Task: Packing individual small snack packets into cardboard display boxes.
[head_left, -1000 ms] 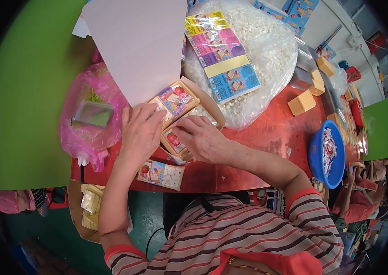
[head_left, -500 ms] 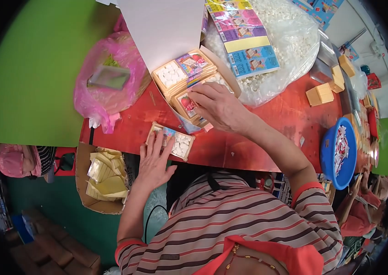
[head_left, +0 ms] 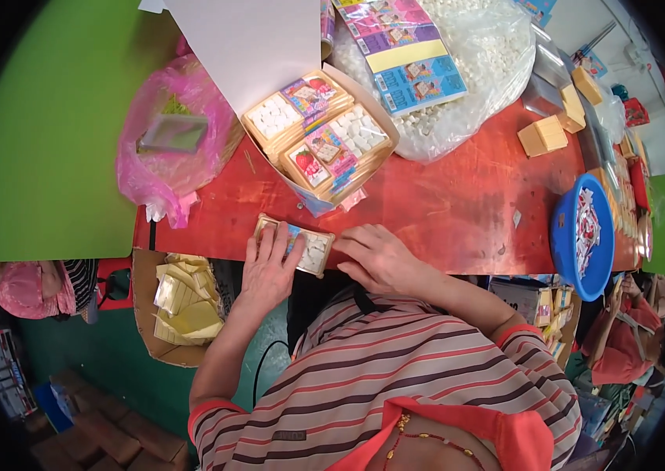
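A small wooden-looking tray pack [head_left: 315,249] with white pieces and a blue printed band lies at the table's near edge. My left hand [head_left: 268,267] grips its left part, fingers spread across the top and covering much of the band. Beside its right end is my right hand [head_left: 383,259], fingers curved with a gap between thumb and forefinger; whether the fingertips touch the tray I cannot tell. Beyond them, a white-lidded carton [head_left: 383,162] holds stacked tray packs [head_left: 324,149] with strawberry pictures and purple bands.
Behind the carton lie printed card sheets [head_left: 411,59] on a clear bag of white pieces [head_left: 497,67]. A pink plastic bag [head_left: 140,169] is at left. On the right are a blue basin [head_left: 560,243] and empty wooden trays [head_left: 543,137]. A cardboard box [head_left: 163,349] holds yellowish strips below the table.
My right hand has come back from the carton to the right end of the near tray pack. My left thumb has moved up onto that pack. The view has shifted slightly.
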`<state>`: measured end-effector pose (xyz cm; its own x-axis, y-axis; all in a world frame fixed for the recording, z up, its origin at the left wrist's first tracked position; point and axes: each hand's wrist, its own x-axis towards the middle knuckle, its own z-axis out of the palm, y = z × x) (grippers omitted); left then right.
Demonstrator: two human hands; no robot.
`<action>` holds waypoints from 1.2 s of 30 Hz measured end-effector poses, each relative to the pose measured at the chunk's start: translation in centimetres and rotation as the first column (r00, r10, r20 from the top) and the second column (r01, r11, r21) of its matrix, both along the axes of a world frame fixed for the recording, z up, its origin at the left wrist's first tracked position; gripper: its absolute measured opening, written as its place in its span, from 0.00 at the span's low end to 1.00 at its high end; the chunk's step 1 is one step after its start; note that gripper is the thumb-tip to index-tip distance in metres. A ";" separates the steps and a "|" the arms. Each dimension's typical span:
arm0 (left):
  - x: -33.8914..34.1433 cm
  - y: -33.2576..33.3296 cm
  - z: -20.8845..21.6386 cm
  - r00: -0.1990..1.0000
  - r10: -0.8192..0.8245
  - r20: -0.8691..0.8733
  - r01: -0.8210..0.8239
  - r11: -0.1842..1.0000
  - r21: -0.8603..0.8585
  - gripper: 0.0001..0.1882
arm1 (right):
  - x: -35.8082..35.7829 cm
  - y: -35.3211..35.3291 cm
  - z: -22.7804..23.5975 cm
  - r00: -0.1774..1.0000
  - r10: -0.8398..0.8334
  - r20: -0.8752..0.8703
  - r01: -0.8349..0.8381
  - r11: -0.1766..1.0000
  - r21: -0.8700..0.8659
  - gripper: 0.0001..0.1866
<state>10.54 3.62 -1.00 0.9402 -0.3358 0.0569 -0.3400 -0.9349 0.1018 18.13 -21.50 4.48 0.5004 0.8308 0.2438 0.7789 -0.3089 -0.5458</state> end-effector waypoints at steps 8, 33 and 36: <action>-0.8 -2.2 0.8 0.956 -0.115 0.269 0.120 0.993 -0.004 0.25 | -2.5 2.1 -2.3 0.991 -0.105 0.087 0.119 0.976 -0.183 0.42; 5.3 -2.6 11.4 0.893 0.300 0.335 -0.037 0.791 -0.611 0.24 | 15.5 -1.1 9.9 0.918 0.202 0.340 -0.159 0.976 -0.150 0.38; 6.2 -2.7 11.9 0.908 0.220 0.356 0.009 0.840 -0.542 0.24 | 16.1 -0.9 9.4 0.897 0.204 0.393 -0.148 0.975 -0.167 0.39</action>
<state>16.75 0.90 10.89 0.8270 -0.0468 0.5603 -0.3595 -0.8101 0.4630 34.19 -22.36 13.91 0.2236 0.9342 0.2781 0.9719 -0.1923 -0.1356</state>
